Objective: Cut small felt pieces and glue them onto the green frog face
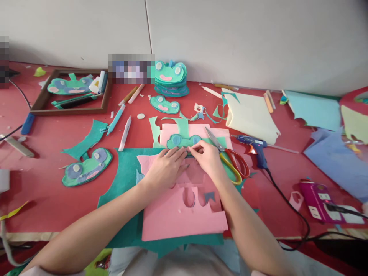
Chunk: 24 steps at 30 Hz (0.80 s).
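A green felt frog face (183, 141) with round blue eyes lies in front of me on pink felt. My left hand (168, 165) rests flat with fingers stretched over the face's lower edge. Beside it, my right hand (205, 156) has thumb and index finger pinched together at that edge; whatever they hold is too small to make out. Under my wrists is a pink felt sheet (166, 218) with cut-out holes, on a larger teal felt sheet (122, 184). Scissors with red and yellow handles (238, 163) lie partly open beside my right hand.
A blue glue gun (257, 147) lies to the right, its cord running to a purple power strip (313, 195). Stacked frog faces (171, 78) stand at the back. At left are a wooden tray (69, 112), another frog face (86, 168) and several markers. Felt sheets and scraps lie around.
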Tool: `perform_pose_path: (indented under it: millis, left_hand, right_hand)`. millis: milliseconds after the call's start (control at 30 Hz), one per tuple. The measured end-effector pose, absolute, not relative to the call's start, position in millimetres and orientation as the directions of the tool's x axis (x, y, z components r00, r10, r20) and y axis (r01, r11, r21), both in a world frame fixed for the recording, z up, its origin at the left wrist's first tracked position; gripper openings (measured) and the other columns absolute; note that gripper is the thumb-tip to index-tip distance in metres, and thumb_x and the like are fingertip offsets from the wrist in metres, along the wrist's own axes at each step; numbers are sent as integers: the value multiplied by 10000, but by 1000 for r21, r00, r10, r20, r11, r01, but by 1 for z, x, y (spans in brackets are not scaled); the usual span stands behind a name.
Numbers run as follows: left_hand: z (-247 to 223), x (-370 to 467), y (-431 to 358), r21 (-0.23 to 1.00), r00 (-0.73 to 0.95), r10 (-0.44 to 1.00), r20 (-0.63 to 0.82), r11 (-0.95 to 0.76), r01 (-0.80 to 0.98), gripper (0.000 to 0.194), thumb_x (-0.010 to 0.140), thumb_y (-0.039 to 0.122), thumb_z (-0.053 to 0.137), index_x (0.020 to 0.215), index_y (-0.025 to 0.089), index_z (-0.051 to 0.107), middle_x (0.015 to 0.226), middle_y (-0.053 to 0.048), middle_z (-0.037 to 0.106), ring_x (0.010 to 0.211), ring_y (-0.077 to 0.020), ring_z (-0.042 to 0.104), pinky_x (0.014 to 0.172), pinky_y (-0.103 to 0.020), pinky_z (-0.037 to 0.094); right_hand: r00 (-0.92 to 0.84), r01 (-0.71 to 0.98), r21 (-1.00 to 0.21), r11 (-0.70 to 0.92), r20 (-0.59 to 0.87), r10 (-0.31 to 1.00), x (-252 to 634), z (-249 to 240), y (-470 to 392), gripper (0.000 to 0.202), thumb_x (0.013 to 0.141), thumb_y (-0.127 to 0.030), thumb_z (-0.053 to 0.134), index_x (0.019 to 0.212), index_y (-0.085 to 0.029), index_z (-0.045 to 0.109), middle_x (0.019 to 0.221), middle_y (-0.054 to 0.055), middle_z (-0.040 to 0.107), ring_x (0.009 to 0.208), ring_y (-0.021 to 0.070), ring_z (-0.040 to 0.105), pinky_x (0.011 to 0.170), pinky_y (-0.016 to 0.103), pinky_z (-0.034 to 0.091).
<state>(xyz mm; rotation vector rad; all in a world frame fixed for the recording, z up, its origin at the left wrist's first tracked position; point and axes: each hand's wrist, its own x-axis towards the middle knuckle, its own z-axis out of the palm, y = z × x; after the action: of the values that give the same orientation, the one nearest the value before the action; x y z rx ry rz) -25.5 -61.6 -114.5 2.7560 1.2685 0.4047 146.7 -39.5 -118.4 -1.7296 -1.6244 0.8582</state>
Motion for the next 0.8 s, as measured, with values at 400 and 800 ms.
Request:
perform_pose_path:
  millis: [400, 800]
  left_hand:
    - [-114, -27, -60, 212, 623, 759, 191, -651, 729, 380, 930, 320, 452, 1244, 137, 562, 1272, -103, 602, 1192, -245, 542, 933, -389, 482]
    - [-114, -27, -60, 225, 616, 756, 221, -654, 722, 380, 934, 309, 445, 1258, 143, 554, 1259, -101, 612, 1181, -237, 554, 920, -382, 488]
  right_hand:
    - [43, 600, -797, -73, -59, 997, 148, -120, -39, 179, 774, -339, 602, 659, -211, 550, 614, 25, 643, 555, 170, 601, 553, 279, 461]
    - [48, 435, -886, -160, -154, 987, 153, -113, -40, 295, 839, -474, 511, 698, -214, 519, 570, -12, 572, 414, 119, 501, 473, 261, 435]
